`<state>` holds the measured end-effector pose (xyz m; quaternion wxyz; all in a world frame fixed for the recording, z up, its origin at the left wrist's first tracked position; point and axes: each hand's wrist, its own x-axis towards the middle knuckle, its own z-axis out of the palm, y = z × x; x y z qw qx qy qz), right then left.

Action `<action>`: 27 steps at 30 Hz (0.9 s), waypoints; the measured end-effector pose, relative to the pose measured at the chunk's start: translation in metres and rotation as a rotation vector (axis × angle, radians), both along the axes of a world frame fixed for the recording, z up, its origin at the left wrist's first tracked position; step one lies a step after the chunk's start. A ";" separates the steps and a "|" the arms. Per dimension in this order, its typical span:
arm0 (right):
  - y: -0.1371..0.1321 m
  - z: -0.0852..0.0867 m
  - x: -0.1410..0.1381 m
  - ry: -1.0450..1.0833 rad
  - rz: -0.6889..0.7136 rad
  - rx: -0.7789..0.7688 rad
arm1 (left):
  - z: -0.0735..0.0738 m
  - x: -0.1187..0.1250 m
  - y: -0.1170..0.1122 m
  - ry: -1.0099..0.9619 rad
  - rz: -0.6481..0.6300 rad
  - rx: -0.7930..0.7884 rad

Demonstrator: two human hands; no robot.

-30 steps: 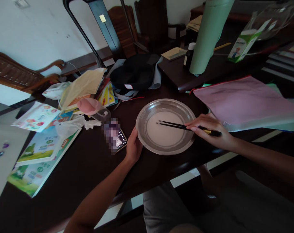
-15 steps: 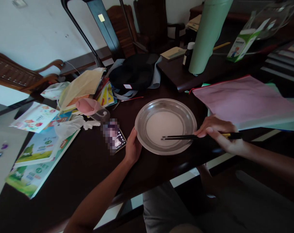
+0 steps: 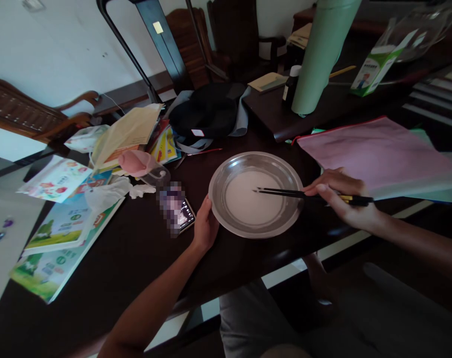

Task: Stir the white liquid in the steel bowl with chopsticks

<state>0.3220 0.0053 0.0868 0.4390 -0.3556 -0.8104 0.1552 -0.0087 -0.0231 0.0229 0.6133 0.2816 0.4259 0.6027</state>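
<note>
A round metal plate (image 3: 285,171) holding a shallow white liquid sits on the dark table (image 3: 136,258). My left hand (image 3: 204,227) grips the plate's near-left rim, fingers closed on it. My right hand (image 3: 341,199) is closed on a pair of dark chopsticks (image 3: 281,193), held low and level. Their tips reach over the white liquid near the plate's middle.
A phone (image 3: 176,209) lies just left of my left hand. Further left are picture books (image 3: 62,233), tissues and a pink mask (image 3: 136,161). A pink zip folder (image 3: 375,154) lies to the right. A green flask (image 3: 319,54) and a black cap (image 3: 207,112) are behind.
My right hand swept the chopsticks from the plate's far side toward the near rim, then back up to the middle. My left hand has stayed on the rim.
</note>
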 end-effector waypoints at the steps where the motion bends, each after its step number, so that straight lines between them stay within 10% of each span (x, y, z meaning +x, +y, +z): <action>1: -0.002 0.001 0.003 0.021 0.002 -0.016 | 0.000 0.000 0.000 -0.001 -0.002 0.003; 10: -0.009 -0.006 -0.009 -0.026 0.236 -0.002 | 0.000 0.000 0.001 0.046 -0.003 0.006; 27: -0.005 -0.005 0.000 0.075 0.161 -0.020 | -0.009 -0.005 -0.006 0.351 -0.078 0.157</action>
